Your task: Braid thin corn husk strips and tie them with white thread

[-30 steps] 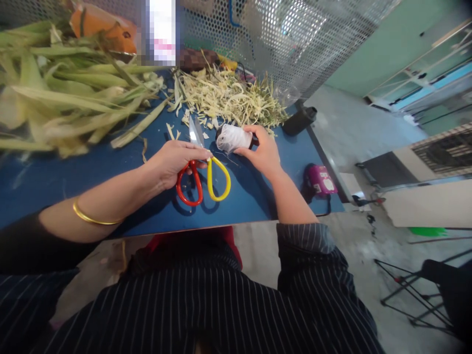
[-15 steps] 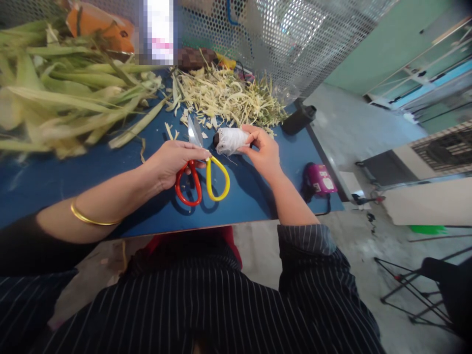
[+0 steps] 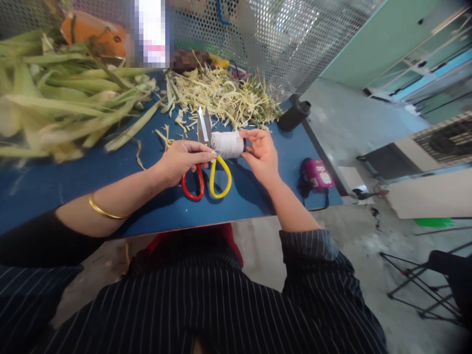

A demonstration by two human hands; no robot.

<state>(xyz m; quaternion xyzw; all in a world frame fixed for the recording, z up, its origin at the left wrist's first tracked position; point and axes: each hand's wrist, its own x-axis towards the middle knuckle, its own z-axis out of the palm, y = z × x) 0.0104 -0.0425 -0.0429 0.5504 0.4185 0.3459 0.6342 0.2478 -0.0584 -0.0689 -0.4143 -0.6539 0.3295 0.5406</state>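
Observation:
My left hand is closed on a pair of scissors with one red and one yellow handle loop. The steel blades point away from me and look slightly parted. In my right hand is a spool of white thread, held by its right end between thumb and fingers; a dark core shows at that end. The spool's left end meets or overlaps the scissors near the pivot; whether they touch I cannot tell. Both hands are over the blue table.
Green corn husks lie heaped at the left. Behind the spool is a pile of shredded husk strips. A black cylinder and a magenta device stand at the right. A perforated metal panel rises behind; a folding chair is far right.
The spool has turned, its dark right end now showing, and sits closer to the scissors. The scissors have shifted slightly right, blades more upright. The camera view has moved a little.

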